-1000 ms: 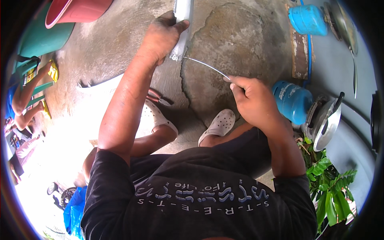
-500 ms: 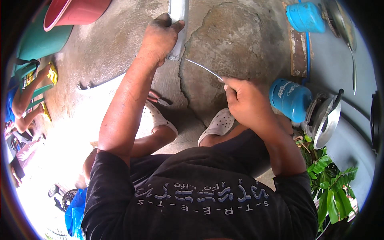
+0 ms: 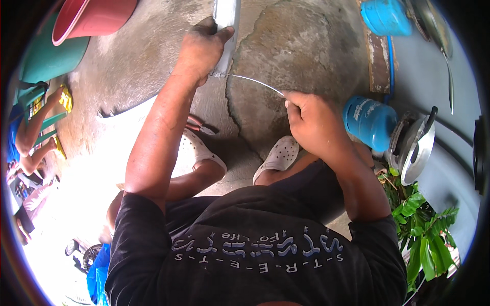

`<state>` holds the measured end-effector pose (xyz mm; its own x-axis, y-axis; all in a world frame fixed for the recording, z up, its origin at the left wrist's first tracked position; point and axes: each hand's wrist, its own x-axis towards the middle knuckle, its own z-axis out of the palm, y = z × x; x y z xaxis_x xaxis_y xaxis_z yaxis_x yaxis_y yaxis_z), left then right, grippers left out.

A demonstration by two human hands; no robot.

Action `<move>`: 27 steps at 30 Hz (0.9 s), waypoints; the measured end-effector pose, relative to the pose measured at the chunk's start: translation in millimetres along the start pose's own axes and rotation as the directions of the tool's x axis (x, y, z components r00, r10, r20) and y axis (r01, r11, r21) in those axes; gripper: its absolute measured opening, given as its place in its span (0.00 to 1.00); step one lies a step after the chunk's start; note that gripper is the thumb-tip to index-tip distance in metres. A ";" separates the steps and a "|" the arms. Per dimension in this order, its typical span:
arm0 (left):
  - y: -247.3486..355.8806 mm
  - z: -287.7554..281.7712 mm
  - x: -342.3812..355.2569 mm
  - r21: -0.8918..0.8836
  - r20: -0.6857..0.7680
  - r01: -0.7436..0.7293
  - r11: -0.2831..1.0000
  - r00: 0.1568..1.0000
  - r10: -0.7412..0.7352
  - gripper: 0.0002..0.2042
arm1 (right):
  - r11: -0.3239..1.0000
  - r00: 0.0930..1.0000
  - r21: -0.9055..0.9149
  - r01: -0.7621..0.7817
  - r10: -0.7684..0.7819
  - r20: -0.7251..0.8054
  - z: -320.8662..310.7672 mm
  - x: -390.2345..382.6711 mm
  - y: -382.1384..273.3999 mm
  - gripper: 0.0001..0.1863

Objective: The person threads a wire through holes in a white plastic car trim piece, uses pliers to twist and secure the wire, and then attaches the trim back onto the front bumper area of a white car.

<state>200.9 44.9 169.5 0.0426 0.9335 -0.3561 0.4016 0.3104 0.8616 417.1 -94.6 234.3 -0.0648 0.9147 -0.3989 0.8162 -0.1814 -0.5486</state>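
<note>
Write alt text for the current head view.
The left hand grips a long pale bar while the right hand pinches a thin wire running to the bar's near end. Pliers lie on the concrete floor; blue cylinders are at right.

Bar (image 3: 227, 33): silvery, smooth w/ slight sheen; metal vs. plastic, can't tell. Wire (image 3: 258, 81): bright, smooth, looks metal. Floor (image 3: 291, 46): rough concrete, mostly matt, cracked. Pliers (image 3: 206, 130): metal head, plastic-looking grips. Clogs (image 3: 283, 153): matt, perforated, rubbery plastic. Shirt (image 3: 255, 217): matt cloth w/ print. Tubs (image 3: 97, 21): smooth plastic, approx. semi-gloss. Tanks (image 3: 368, 122): painted metal, glossy. Plank (image 3: 376, 66): rough wood, paint worn/flaking. Bag (image 3: 97, 280): crinkled, shiny plastic-type sheet. Leaves (image 3: 427, 257): smooth, glossy.
</note>
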 end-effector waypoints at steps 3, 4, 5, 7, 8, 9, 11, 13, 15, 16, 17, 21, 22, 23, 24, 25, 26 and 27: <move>0.3 -0.8 -0.2 0.008 0.056 0.032 0.999 0.998 -0.033 0.19 | 1.000 1.000 0.011 -0.015 0.015 -0.022 -2.2 2.5 2.4 0.14; -1.7 -0.9 0.9 0.012 0.086 0.046 0.999 0.995 -0.047 0.21 | 1.000 0.999 0.006 -0.014 0.014 -0.028 -2.7 3.0 2.9 0.14; -3.3 0.3 1.8 0.012 0.088 0.046 0.999 0.995 -0.047 0.21 | 1.000 0.999 0.006 -0.016 0.016 -0.029 -2.6 3.2 3.2 0.14; -6.4 2.6 3.4 0.036 0.046 0.009 0.999 0.999 -0.011 0.17 | 1.000 0.998 0.004 0.022 -0.021 -0.063 -2.1 3.5 3.8 0.14; -8.3 3.0 4.6 0.037 0.048 0.010 0.999 0.999 -0.012 0.17 | 1.000 0.998 0.005 0.020 -0.020 -0.062 -2.3 4.2 4.3 0.14; -10.3 2.4 5.9 0.027 0.052 0.003 1.000 0.999 -0.005 0.18 | 1.000 0.998 -0.001 0.008 -0.008 -0.054 -2.8 5.3 4.6 0.14; -11.4 1.2 7.4 0.018 0.055 -0.004 1.000 0.998 0.003 0.18 | 1.000 0.999 -0.007 -0.004 0.004 -0.047 -3.1 6.0 5.4 0.14; -9.8 -0.2 8.3 0.018 0.077 0.031 0.999 0.997 -0.032 0.19 | 1.000 0.997 -0.011 0.001 -0.002 -0.071 -2.5 5.9 6.9 0.13; -12.3 -1.1 9.8 0.002 0.070 0.037 0.999 0.997 -0.037 0.19 | 1.000 0.996 0.005 0.015 -0.015 -0.082 -0.9 5.9 8.3 0.13; -13.7 -1.5 11.0 -0.015 0.065 0.044 0.999 0.997 -0.043 0.20 | 0.999 0.995 0.019 0.029 -0.027 -0.094 -0.5 6.0 8.6 0.13; -15.3 -3.3 12.9 -0.014 0.063 0.045 0.999 0.997 -0.045 0.20 | 0.999 0.995 0.021 0.031 -0.029 -0.093 -1.1 6.5 7.1 0.13; -16.0 -5.5 16.1 -0.055 0.102 0.077 0.996 0.992 -0.071 0.20 | 0.999 0.996 0.046 0.012 -0.008 -0.088 1.2 8.1 9.2 0.13; -14.8 -4.7 16.0 -0.090 0.122 0.068 0.994 0.991 -0.057 0.21 | 0.998 0.992 0.047 0.041 -0.035 -0.124 2.0 8.2 12.2 0.13; -16.7 -4.6 16.3 -0.089 0.118 0.068 0.994 0.991 -0.057 0.21 | 0.998 0.992 0.047 0.045 -0.039 -0.124 0.3 9.6 13.1 0.13; -21.3 -3.3 17.8 -0.092 0.076 0.024 0.995 0.997 -0.017 0.21 | 0.998 0.989 0.062 0.018 -0.008 -0.151 -2.3 11.1 14.2 0.13; -24.3 -2.8 19.1 -0.092 0.033 -0.019 0.996 0.999 0.022 0.21 | 0.997 0.984 0.078 -0.009 0.023 -0.177 -5.3 11.8 14.8 0.13; -24.9 -3.2 20.6 -0.092 0.032 -0.019 0.996 0.999 0.022 0.21 | 0.997 0.984 0.078 -0.009 0.023 -0.177 -9.7 11.6 14.1 0.13; -25.7 -4.5 22.1 -0.090 0.056 0.020 0.996 0.998 -0.015 0.21 | 0.992 0.992 0.124 -0.026 0.041 -0.119 -15.4 11.5 12.4 0.13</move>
<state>187.5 58.3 141.2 0.0876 0.9174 -0.3882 0.3181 0.3435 0.8836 435.2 -80.8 234.2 0.0375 0.9428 -0.3312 0.7399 -0.2490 -0.6249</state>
